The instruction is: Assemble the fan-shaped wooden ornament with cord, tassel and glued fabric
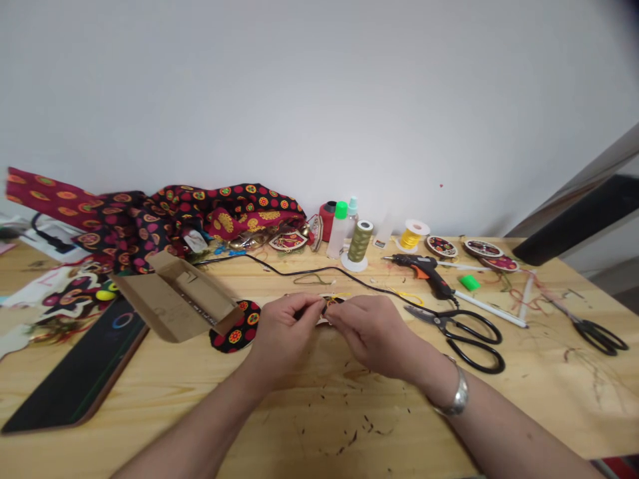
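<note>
My left hand (284, 332) and my right hand (377, 332) meet over the middle of the table, fingers closed in a pinch. Between them is a small pale-rimmed piece (325, 322) with a dark patterned face, mostly hidden by my fingers. Yellow thread (342, 295) shows at its upper edge. Whether my right fingers also grip the thread is hidden. Left of my left hand lies a round patch of black floral fabric (242, 327). Scissors with black handles (474, 336) lie to the right of my right hand.
A cardboard box (172, 303) and a dark flat panel (74, 372) occupy the left. Behind are bunched patterned cloth (214, 203), a green thread cone (360, 243), a yellow spool (411, 237) and a glue gun (424, 271) with its cord. Smaller scissors (596, 334) lie far right.
</note>
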Action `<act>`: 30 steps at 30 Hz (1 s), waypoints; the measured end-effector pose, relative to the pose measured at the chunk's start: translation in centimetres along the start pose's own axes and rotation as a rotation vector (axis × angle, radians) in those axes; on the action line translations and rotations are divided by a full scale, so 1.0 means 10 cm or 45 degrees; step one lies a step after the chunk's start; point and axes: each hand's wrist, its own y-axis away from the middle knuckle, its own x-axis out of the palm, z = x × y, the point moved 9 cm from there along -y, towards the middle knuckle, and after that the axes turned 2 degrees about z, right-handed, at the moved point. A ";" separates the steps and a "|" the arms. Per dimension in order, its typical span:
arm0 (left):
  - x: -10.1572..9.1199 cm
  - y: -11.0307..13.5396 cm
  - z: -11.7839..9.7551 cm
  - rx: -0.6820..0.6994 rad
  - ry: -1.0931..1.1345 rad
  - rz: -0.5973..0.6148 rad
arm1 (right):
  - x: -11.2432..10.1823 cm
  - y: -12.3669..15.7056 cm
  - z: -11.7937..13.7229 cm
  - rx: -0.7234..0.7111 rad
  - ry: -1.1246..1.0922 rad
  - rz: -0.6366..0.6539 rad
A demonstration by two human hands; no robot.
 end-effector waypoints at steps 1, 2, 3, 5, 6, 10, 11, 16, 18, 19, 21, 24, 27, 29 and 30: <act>0.02 0.00 -0.03 0.062 -0.063 0.029 | -0.01 0.00 0.03 -0.042 0.114 -0.016; 0.04 0.01 -0.06 0.122 -0.127 0.064 | -0.02 0.00 0.05 -0.080 0.201 -0.025; 0.07 0.01 -0.09 0.176 -0.181 0.098 | -0.03 0.00 0.07 -0.110 0.254 -0.027; 0.13 0.03 -0.12 0.246 -0.234 0.170 | -0.05 0.00 0.06 -0.132 0.280 -0.040; 0.15 0.03 -0.13 0.260 -0.227 0.203 | -0.07 0.00 0.04 -0.123 0.265 -0.049; 0.25 0.05 -0.16 0.228 -0.069 0.347 | -0.16 0.00 -0.12 -0.015 -0.003 -0.094; 0.27 0.06 -0.16 0.200 -0.022 0.386 | -0.17 0.00 -0.17 0.018 -0.107 -0.100; 0.35 0.08 -0.10 -0.005 0.189 0.522 | -0.06 -0.02 -0.37 0.250 -0.666 -0.033; 0.36 0.09 -0.04 -0.104 0.273 0.536 | 0.00 -0.03 -0.44 0.347 -0.896 -0.027; 0.36 0.09 0.00 -0.158 0.317 0.533 | 0.03 -0.03 -0.46 0.391 -0.990 -0.031; 0.37 0.10 0.07 -0.257 0.422 0.529 | 0.08 -0.03 -0.51 0.465 -1.118 -0.035; 0.41 0.13 0.13 -0.365 0.596 0.541 | 0.14 -0.02 -0.57 0.531 -1.205 -0.052; 0.45 0.14 0.14 -0.412 0.704 0.573 | 0.19 0.00 -0.61 0.567 -1.276 -0.069; 0.46 0.15 0.14 -0.425 0.734 0.589 | 0.22 0.00 -0.61 0.571 -1.335 -0.066; 0.46 0.15 0.14 -0.428 0.745 0.590 | 0.24 0.00 -0.60 0.569 -1.358 -0.064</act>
